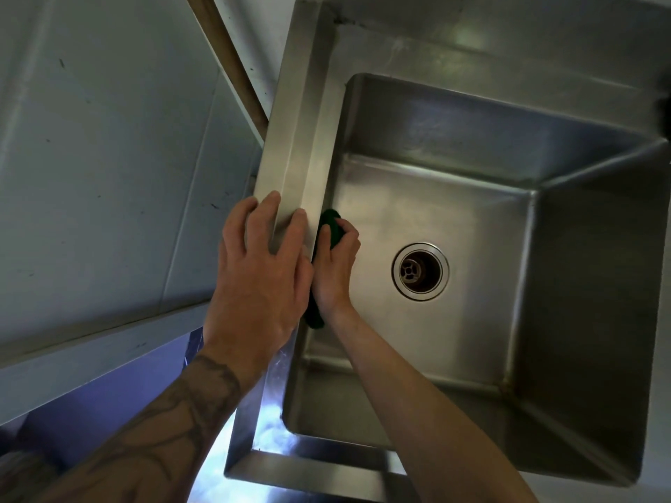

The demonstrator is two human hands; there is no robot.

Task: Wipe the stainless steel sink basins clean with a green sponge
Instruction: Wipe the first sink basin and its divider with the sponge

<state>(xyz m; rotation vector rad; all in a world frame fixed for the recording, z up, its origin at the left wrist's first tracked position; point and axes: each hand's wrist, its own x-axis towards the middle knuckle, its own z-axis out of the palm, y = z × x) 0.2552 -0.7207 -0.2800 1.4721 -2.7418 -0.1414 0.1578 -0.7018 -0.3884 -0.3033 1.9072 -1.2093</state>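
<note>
A deep stainless steel sink basin fills the right of the view, with a round drain in its floor. My right hand is inside the basin, pressing a dark green sponge flat against the left inner wall just below the rim. The sponge shows above my fingers and again below my wrist. My left hand rests spread over the raised left rim of the sink, fingers draped across its top, holding nothing.
A pale wall panel stands to the left of the sink, with a wooden strip running beside the rim. The sink's front edge lies near the bottom. A dark object pokes in at the right edge.
</note>
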